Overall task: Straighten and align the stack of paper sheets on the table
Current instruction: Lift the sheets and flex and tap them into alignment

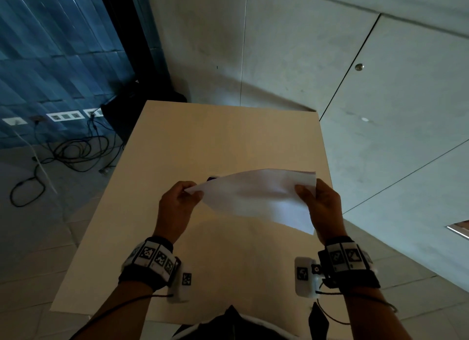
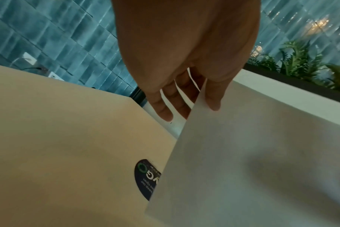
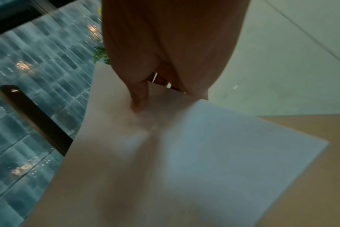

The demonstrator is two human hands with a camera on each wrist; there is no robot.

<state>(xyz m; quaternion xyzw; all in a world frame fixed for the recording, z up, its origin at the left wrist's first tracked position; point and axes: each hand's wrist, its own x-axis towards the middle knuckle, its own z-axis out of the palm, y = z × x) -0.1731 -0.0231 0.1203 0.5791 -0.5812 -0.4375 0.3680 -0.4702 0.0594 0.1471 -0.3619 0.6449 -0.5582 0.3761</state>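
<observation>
A thin stack of white paper sheets hangs in the air above the beige table, bowed and tilted. My left hand pinches its left edge, thumb on top and fingers underneath; the left wrist view shows that hand on the paper. My right hand grips the right edge, its thumb pressing on the upper face; the right wrist view shows the hand on the sheets. The sheet edges at the top right look slightly fanned.
A dark round sticker lies on the table under the paper's left edge. Cables sprawl on the floor to the left, below wall sockets. A grey wall with panels stands behind and right of the table.
</observation>
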